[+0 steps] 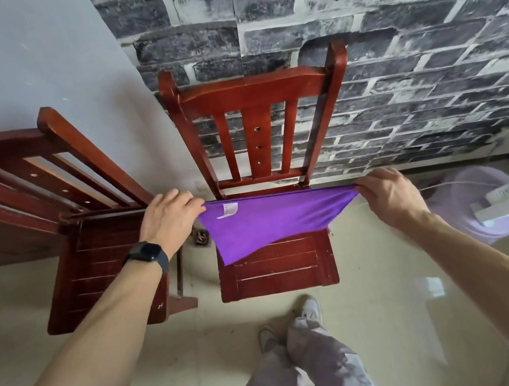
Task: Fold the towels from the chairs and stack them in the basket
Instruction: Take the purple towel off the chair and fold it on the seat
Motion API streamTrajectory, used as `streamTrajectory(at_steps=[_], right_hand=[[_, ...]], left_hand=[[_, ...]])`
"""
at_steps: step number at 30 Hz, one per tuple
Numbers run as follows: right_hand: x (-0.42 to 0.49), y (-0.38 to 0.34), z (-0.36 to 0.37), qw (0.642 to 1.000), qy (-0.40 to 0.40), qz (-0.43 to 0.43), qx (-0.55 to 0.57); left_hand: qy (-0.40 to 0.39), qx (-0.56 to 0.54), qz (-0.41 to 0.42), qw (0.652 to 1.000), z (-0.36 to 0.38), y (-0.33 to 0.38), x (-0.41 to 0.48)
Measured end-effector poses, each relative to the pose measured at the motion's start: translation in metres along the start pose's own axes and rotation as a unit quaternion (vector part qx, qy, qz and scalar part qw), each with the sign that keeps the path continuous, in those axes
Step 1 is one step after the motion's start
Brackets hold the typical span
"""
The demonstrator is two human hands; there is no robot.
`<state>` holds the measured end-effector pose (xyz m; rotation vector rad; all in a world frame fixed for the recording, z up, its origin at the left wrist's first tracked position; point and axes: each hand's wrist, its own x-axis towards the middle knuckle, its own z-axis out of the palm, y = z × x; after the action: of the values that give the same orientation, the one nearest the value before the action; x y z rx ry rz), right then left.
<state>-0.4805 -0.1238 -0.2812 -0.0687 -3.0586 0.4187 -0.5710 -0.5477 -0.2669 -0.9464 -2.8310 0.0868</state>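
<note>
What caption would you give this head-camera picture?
Left hand and right hand hold a purple towel stretched by its corners above a red wooden chair.

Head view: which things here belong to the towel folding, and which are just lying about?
In the job: purple towel, pinched taut by left hand and right hand; chair beneath it; lilac tub, maybe the basket, blurred.
Lying about: second chair; wristwatch; small dark thing on floor.

No readable text; the white tag [228, 210] on the purple towel [270, 223] is blurred.
</note>
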Motion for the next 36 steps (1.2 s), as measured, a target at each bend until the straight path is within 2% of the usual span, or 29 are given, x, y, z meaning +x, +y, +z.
streamTrajectory(at_steps=[4,12,17,22,26,28,29,33,34,36], right_hand=[[0.002,0.002,0.006,1.0,0.028,-0.003,0.002],[-0.031,0.008,0.07,0.999,-0.015,0.041,0.005],[-0.094,0.019,0.151,0.987,-0.111,0.115,0.024],[-0.158,0.023,0.204,0.955,-0.244,0.169,0.024],[-0.172,0.026,0.22,0.939,-0.285,0.186,0.051],[-0.159,0.028,0.222,0.928,-0.293,0.211,0.088],[-0.149,0.028,0.222,0.921,-0.29,0.234,0.113],[-0.096,0.039,0.229,0.86,-0.268,0.351,0.255],[-0.084,0.044,0.231,0.842,-0.25,0.377,0.294],[-0.06,0.051,0.24,0.805,-0.213,0.422,0.358]], left_hand=[[0.004,0.003,0.002,1.0,0.006,-0.001,-0.005],[-0.048,-0.022,-0.007,0.999,0.074,0.02,-0.051],[-0.107,-0.06,-0.003,0.992,0.145,0.052,-0.103],[-0.248,-0.092,0.003,0.964,0.198,0.085,-0.162],[-0.269,-0.159,-0.06,0.948,0.209,0.093,-0.173],[-0.287,-0.23,-0.144,0.919,0.212,0.09,-0.165],[-0.3,-0.274,-0.198,0.892,0.214,0.087,-0.158],[-0.307,-0.473,-0.409,0.717,0.234,0.067,-0.117],[-0.294,-0.501,-0.438,0.686,0.242,0.061,-0.107],[-0.27,-0.527,-0.471,0.654,0.261,0.051,-0.089]])
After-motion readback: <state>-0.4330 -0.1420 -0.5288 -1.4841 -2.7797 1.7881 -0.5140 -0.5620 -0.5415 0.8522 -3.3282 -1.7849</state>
